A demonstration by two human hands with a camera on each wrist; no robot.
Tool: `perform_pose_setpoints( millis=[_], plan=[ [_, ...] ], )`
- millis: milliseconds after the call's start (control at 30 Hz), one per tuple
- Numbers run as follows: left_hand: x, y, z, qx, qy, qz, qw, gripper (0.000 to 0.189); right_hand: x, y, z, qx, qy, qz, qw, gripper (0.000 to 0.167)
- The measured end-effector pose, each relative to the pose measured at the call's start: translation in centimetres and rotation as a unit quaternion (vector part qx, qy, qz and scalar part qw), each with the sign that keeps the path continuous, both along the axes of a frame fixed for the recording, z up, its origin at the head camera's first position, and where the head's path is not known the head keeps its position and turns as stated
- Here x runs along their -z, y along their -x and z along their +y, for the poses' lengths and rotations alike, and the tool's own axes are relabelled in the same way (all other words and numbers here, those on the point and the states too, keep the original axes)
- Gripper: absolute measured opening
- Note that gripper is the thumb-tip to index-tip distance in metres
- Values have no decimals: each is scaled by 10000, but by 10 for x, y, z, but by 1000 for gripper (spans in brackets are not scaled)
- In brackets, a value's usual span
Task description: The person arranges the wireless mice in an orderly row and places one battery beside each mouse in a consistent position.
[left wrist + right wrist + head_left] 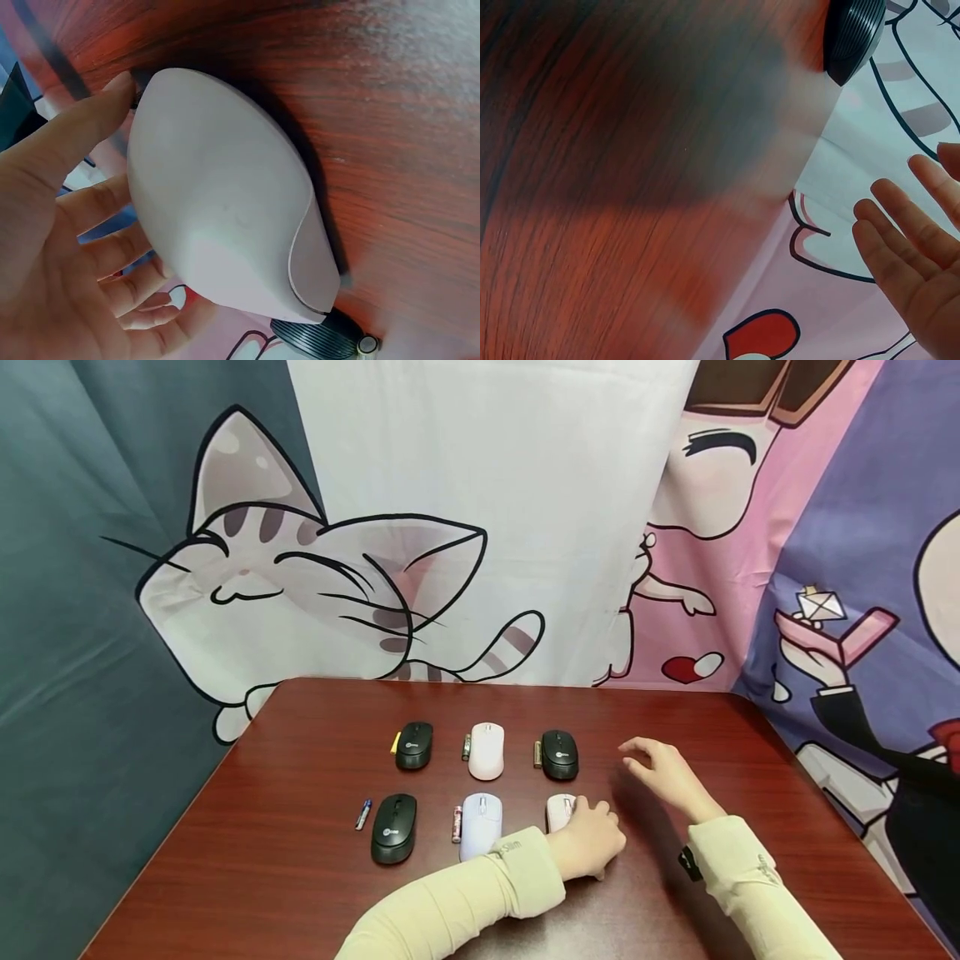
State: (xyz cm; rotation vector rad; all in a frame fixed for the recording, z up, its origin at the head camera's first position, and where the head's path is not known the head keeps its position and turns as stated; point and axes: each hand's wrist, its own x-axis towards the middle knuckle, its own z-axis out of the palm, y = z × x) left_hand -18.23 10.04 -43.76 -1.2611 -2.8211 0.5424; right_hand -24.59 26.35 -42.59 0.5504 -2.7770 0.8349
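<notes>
My left hand (592,842) reaches over the right side of a pale, pinkish-white computer mouse (225,195) at the front right of the table. Its thumb lies at the mouse's rear edge, where a small dark patch shows; I cannot tell what that is. The mouse hides several fingertips, so any grip is unclear. Raised above the table to the right, my right hand (672,777) holds nothing, its fingers loosely extended. Behind the pale mouse stands a black mouse (560,754) with a battery (537,754) along its left side.
In the front row are a lavender mouse (480,827) with a battery (457,824) and a black mouse (393,828) with a blue battery (363,815). A white mouse (487,750) and another black mouse (414,745) stand behind. A printed curtain (487,460) hangs past the table's far edge.
</notes>
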Motion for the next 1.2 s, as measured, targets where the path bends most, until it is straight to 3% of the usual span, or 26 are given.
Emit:
perform_pose_setpoints(
  millis=[133,533,767,1000,1200],
  plan=[
    [0,-1,1,-66,-14,-49,10000,37,2,0,-2,-27,-23,3,10000,17],
    [1,-2,-1,415,-400,-73,9983,17,6,1,-9,-75,-58,105,9999,17],
    [-1,0,-3,635,-518,-4,9966,17,4,0,-10,-88,-72,86,9999,17],
    [-11,2,-15,835,-616,126,9945,17,2,-1,-11,-94,-108,108,9998,18],
    [-17,10,-28,734,-991,-58,9924,17,1,-3,-14,-157,-105,99,9998,19]
  ],
)
